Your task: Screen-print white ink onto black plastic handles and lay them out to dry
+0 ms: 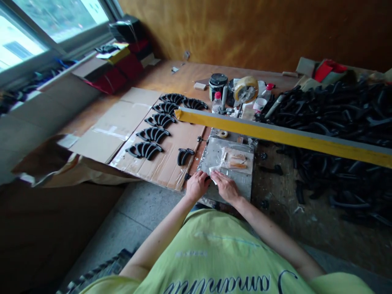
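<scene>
At the near edge of a grey metal plate (220,148), my left hand (197,186) is closed around a black curved part (187,177). One end of it sticks out on the left, and my fingers cover most of the rest. Right beside it, my right hand (226,187) pinches a small white cloth or tissue (214,168) against the part. Past my fingers, a clear plastic sheet with small brownish pieces (237,161) lies on the plate. On the cardboard (167,165) to the left, a pair of similar black curved parts (184,156) lies near my left hand.
Several rows of black curved parts (145,150) fill the cardboard's left side. A yellow-edged bar (275,136) crosses above the bench. A large heap of black parts (352,110) lies right. Behind stand a dark tub (218,86), a tape roll (246,90) and a red-capped bottle (217,103).
</scene>
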{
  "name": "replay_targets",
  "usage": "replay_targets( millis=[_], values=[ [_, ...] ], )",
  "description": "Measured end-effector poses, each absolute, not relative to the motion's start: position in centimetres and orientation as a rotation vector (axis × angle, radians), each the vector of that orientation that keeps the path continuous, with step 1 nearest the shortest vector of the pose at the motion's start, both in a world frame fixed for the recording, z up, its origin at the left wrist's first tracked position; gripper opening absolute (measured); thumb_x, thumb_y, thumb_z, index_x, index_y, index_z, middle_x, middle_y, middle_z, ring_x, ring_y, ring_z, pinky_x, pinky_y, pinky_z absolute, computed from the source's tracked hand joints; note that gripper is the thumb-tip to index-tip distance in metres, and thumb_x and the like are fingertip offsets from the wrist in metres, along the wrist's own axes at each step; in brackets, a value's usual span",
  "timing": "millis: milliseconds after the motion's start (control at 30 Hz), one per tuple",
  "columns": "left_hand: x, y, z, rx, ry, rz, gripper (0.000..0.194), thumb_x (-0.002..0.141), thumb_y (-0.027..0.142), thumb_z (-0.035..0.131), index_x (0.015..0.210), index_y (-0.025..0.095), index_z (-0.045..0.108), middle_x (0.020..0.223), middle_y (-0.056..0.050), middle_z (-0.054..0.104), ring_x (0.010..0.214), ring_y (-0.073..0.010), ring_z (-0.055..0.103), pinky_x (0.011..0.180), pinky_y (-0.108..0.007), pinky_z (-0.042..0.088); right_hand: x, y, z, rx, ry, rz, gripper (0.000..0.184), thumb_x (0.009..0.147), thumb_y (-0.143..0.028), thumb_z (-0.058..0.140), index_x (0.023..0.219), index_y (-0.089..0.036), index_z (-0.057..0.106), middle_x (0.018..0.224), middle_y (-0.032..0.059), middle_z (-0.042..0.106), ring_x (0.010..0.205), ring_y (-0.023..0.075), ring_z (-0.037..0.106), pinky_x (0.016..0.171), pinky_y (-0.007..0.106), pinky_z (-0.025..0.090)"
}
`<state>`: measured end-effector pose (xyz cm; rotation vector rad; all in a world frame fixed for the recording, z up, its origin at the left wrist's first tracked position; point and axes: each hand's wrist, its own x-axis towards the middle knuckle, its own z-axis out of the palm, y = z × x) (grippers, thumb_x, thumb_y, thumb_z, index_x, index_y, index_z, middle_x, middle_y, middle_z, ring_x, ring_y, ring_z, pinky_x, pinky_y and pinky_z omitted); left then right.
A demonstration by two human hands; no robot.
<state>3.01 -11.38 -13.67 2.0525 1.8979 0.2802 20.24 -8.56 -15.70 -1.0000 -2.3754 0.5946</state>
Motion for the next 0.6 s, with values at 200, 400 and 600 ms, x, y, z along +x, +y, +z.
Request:
replay_targets(
  millis=[200,400,600],
  values=[
    [3.1,-11.3,-13.8,1.989,1.91,0.291,0.016,0.09,0.033,0.053,0.091,0.021,0.064,0.092,-0.007,0.063,0.091,-0.02,0.059,0.08,-0.03,0.044,21.6,-10.7,-16.6,-1.039,-2.381,0.629,0.059,0.087,-0.003,0.037,0.143,-0.021,0.045,0.137,0.0075,0.055,0.129,0.0209,0.05,0.109,0.04,0.044],
    [3.0,-11.3,-13.8,2.028,1.89,0.294,0.016,0.09,0.035,0.053,0.089,0.022,0.062,0.093,-0.006,0.062,0.091,-0.0196,0.059,0.078,-0.029,0.044,21.6,-10.3,-15.7,-1.038,-2.397,0.67,0.055,0.088,-0.003,0.038,0.137,-0.02,0.052,0.134,0.0081,0.058,0.124,0.0207,0.055,0.107,0.038,0.046],
    [2.9,-11.3,-14.0,2.032,1.902,0.283,0.016,0.09,0.035,0.053,0.089,0.022,0.062,0.093,-0.006,0.063,0.091,-0.019,0.059,0.079,-0.028,0.044,21.5,-10.2,-15.0,-1.063,-2.405,0.689,0.051,0.086,-0.003,0.038,0.13,-0.018,0.058,0.13,0.0091,0.062,0.123,0.0212,0.056,0.106,0.038,0.045]
  ],
)
